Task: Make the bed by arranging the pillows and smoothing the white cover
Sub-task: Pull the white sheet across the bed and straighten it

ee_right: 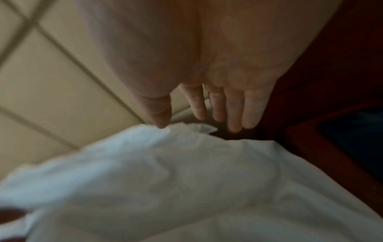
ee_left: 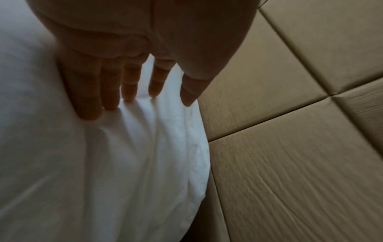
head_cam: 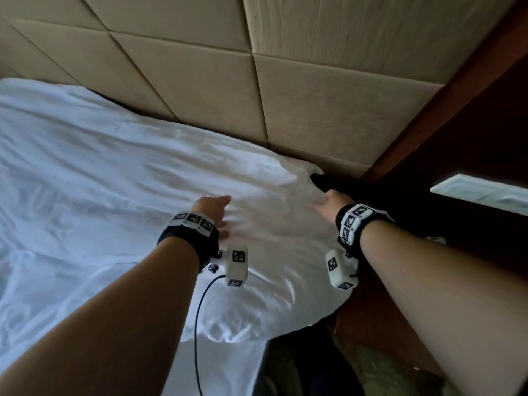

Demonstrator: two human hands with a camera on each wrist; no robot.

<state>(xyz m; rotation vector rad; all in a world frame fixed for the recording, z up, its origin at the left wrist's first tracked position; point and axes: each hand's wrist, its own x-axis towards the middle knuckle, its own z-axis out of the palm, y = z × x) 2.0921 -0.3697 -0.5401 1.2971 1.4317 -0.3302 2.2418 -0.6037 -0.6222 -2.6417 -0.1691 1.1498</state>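
The white cover lies over the bed in soft wrinkles, bulging near the headboard end. My left hand lies flat on it, straight fingers pressing the cloth into small folds. My right hand reaches out with fingers straight just over the cover's far right corner, near the dark gap beside the bed. No separate pillow shows apart from the bulge under the cloth.
A tan padded headboard with diamond panels stands right behind the cover. A dark wooden frame and bedside unit lie to the right, with a pale flat object on top. Patterned floor shows below the bed's corner.
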